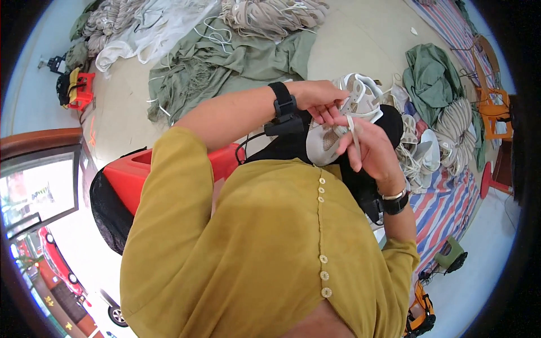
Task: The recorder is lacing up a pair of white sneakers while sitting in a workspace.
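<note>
A pale beige and white sneaker (322, 147) rests on my lap, over dark trousers, partly covered by my hands. My left hand (320, 100) reaches over it from the left, fingers closed in a pinch near the lacing. A light, flat shoelace (353, 135) loops around the fingers of my right hand (371, 145), which is curled on the shoe's right side. Where the lace enters the eyelets is hidden by my fingers. Both wrists carry black straps with small devices.
Green cloth (225, 62) lies on the floor ahead, with bundled laces (270, 17) beyond. At right are several sneakers (422, 152), another lace bundle (455, 132) and a striped sheet (442, 200). A red plastic stool (124, 174) stands at my left.
</note>
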Available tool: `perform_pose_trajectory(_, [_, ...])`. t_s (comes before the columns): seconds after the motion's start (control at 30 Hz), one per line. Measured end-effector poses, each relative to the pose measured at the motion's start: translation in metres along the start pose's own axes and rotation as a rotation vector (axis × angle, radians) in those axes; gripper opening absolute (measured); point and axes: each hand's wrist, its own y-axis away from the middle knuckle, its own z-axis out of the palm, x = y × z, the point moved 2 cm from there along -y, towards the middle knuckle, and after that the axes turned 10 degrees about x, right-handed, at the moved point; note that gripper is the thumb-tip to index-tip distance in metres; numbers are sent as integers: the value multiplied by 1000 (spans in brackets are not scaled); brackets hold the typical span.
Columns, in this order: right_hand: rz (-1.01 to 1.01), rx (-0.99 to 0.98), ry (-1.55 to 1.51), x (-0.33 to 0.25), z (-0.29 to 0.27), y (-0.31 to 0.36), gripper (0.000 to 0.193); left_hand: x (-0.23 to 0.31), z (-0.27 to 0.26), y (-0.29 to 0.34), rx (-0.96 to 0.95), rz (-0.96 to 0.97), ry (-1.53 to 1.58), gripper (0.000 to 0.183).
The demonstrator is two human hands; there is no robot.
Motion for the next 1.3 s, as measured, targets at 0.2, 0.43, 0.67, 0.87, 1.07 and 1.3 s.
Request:
perform_pose_trajectory(0.2, [-764,-527,1122,-9,45,48,19,-2,6,7,45,45,-63,46])
perform_pose_trajectory(0.43, [-432,-309,902,15,29,39,27,-3,29,18,389,424,-561,40])
perform_pose_trajectory(0.67, [-370,-230,732,25,4,30,28,-10,30,20,365,497,-199,18])
perform_pose_trajectory(0.87, [-140,86,385,37,-30,7,32,11,26,75,179,579,-100,9])
perform_pose_trajectory(1.07, [38,127,-263,40,-26,-26,30,28,66,133,-525,532,-383,10])
perform_pose_trajectory(1.3, [-109,17,-191,49,-16,-26,15,24,55,101,-317,498,-142,15])
